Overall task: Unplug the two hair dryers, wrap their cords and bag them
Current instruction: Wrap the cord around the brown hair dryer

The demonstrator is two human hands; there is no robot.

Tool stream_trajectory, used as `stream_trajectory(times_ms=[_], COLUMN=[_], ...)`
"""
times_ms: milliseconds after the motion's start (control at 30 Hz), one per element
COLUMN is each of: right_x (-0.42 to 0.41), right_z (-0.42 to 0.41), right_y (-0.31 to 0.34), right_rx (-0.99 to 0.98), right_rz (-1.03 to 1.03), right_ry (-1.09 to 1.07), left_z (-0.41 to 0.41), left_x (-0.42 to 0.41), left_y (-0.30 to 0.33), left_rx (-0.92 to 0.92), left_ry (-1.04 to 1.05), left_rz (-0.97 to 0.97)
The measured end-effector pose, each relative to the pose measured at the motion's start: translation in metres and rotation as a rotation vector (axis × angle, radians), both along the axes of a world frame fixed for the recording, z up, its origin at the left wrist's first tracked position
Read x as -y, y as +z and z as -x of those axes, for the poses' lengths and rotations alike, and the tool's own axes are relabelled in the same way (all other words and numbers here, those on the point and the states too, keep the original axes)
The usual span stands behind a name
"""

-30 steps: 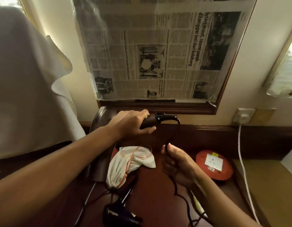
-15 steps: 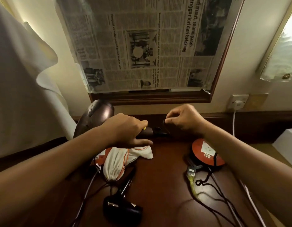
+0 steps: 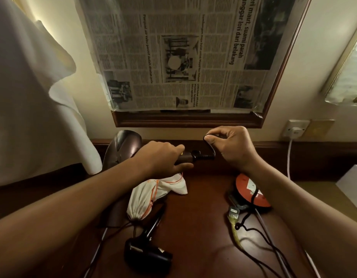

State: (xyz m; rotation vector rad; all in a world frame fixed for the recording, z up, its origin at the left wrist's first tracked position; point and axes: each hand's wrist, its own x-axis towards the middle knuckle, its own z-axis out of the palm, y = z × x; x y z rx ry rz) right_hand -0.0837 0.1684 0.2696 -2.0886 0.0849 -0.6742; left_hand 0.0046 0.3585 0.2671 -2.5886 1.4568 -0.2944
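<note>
the left hand (image 3: 161, 157) has its grip wrapped around the handle of the brown hair dryer (image 3: 121, 149), held above the desk (image 3: 201, 227) at its far edge. just right, the right hand (image 3: 231, 146) pinches that dryer's black cord (image 3: 210, 150) between thumb and fingers. nearer lie a white drawstring bag (image 3: 153, 192) and a black hair dryer (image 3: 146, 255).

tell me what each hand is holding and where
Left hand grips the brown hair dryer by its handle; right hand pinches its black cord near the handle.
</note>
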Motion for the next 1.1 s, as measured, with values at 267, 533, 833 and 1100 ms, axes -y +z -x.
stream_trajectory(times_ms=[267, 533, 833, 1100], right_x=[-0.021, -0.023, -0.013, 0.0], right_z=[0.014, 0.034, 0.028, 0.02], right_y=[-0.022, -0.057, -0.06, -0.067], right_rx=[0.035, -0.117, -0.313, -0.484], right_rz=[-0.11, -0.485, -0.699, -0.813], right_ry=[0.032, 0.27, 0.446, 0.576], left_z=[-0.006, -0.016, -0.014, -0.012], left_x=[0.002, -0.011, -0.02, -0.02], left_y=[0.004, 0.002, 0.012, 0.019], left_rx=[-0.007, -0.102, -0.163, -0.152], left_ry=[0.065, 0.106, 0.024, -0.071], left_rz=[0.073, 0.144, 0.24, 0.252])
